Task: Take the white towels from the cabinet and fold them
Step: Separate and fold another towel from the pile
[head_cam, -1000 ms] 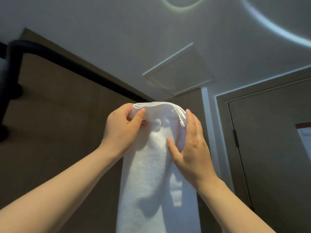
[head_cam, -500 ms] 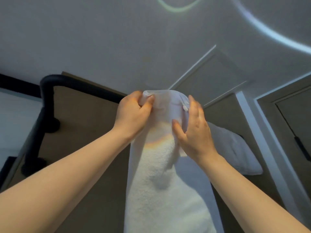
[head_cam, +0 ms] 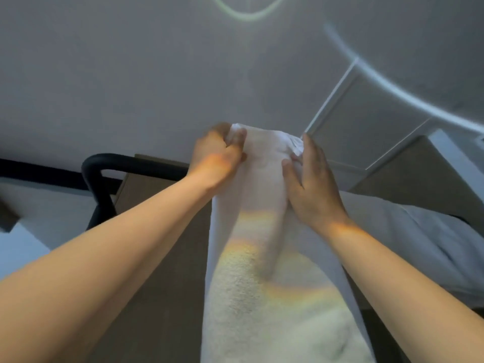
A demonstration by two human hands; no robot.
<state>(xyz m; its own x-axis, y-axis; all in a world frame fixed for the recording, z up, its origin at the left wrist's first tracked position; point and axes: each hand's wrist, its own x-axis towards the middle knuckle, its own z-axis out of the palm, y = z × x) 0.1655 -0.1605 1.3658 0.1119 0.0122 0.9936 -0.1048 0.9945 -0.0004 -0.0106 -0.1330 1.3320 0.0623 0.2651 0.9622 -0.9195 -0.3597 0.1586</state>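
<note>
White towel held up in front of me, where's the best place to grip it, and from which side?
Grip the top edge at its two corners, one hand from each side. The white towel hangs long and narrow from that edge, so corner holds should keep it flat; the left hand and right hand are there.

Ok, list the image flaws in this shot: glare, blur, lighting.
Head view: dim, cool light; lens-flare arcs cross the ceiling, one greenish at top centre, one pale at upper right. Head view: a rainbow band lies over the white towel, with orange patches on the left hand and at the wrist of the right hand. Head view: the left hand is motion-blurred, the right somewhat sharper.
</note>
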